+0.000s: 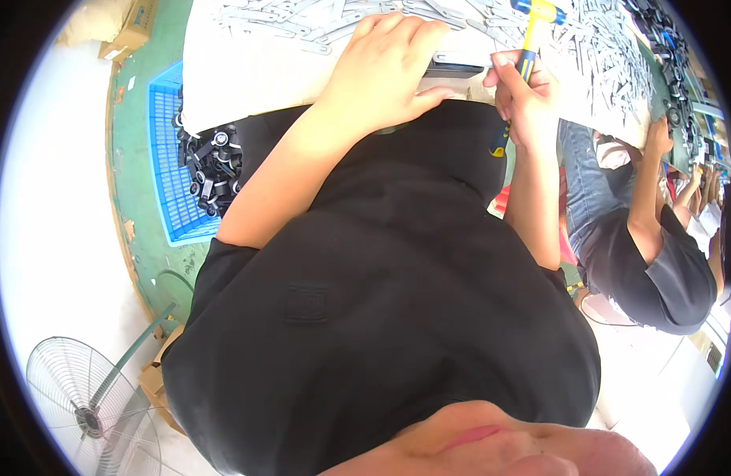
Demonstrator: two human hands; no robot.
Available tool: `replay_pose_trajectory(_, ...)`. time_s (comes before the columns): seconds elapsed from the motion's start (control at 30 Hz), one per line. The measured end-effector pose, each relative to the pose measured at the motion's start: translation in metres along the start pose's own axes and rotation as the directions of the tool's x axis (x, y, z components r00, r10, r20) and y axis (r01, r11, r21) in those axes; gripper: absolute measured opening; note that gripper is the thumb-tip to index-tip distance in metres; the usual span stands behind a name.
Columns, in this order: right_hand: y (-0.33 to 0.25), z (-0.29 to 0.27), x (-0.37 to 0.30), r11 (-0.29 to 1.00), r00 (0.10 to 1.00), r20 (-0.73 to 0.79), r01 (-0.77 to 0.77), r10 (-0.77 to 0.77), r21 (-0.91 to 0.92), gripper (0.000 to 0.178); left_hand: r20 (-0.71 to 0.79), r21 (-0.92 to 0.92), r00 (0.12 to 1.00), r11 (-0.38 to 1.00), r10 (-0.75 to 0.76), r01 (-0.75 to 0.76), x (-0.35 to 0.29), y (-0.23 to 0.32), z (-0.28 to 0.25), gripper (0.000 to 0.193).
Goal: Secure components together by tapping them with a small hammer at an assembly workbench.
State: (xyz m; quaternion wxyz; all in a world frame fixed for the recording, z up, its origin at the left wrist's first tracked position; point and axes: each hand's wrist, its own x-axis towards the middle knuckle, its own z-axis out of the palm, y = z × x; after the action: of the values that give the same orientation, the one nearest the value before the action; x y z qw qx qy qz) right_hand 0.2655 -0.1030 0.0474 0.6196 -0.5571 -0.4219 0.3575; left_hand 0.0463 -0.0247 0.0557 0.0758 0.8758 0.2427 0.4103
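My right hand [528, 91] is closed round the handle of a hammer [532, 36] with a yellow and blue head. The hammer stands tilted, its head above my fist and the handle's butt below. My right thumb and forefinger meet at the right end of a silver metal strip [461, 59], which lies along a dark bar-shaped block [454, 71] at the table's near edge. Just left of that block, my left hand [389, 67] lies with fingers stretched out over the table and thumb apart. Its palm side is hidden, so anything beneath it does not show.
Many loose grey metal strips [600, 59] are spread over the pale table cover [246, 71]. A blue plastic basket [163, 159] of black parts stands at my left. A wire fan [88, 416] is lower left. Another person [643, 262] sits at my right, near a row of black parts.
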Motion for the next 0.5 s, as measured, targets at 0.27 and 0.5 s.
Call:
replay_pose_trajectory(0.27,0.010,0.014,0.006,0.985,0.989,0.067,-0.124,0.132,-0.119,0.010,0.092,0.014,0.989,0.993,-0.115,0.114,-0.014,-0.020,0.014,0.049)
replay_pose_trajectory(0.5,0.010,0.003,0.013,0.947,0.973,0.101,-0.174,0.207,-0.271,0.012,0.035,-0.074,0.998,0.996,0.056,-0.054,-0.011,-0.033,0.013,0.028)
